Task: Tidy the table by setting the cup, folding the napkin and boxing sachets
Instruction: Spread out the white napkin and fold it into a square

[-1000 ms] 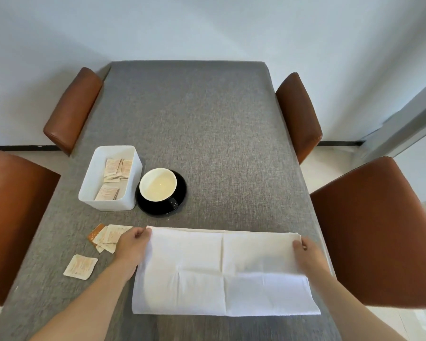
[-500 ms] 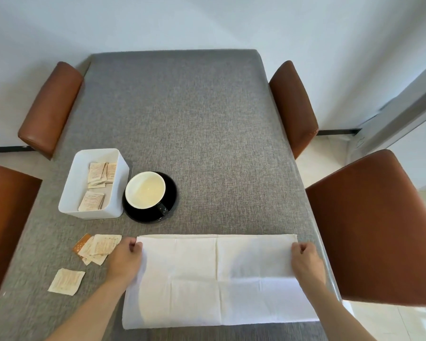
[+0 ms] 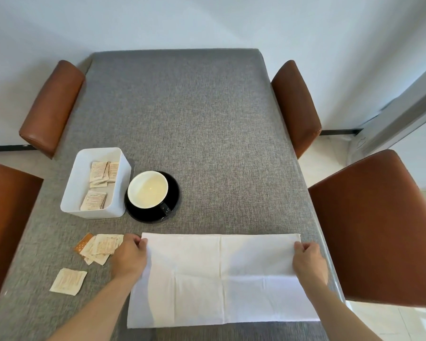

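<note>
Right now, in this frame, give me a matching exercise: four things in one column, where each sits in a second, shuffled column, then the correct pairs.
Things:
1. cup
2. napkin
3. single sachet
4. white box

Places:
A. alone on the cloth at the near left, apart from the pile
B. on the black saucer
C. left of the saucer, with sachets inside
D. spread at the near edge, far corners pinched by the left hand and right hand

Pairs: 1-B, 2-D, 3-A, 4-C
</note>
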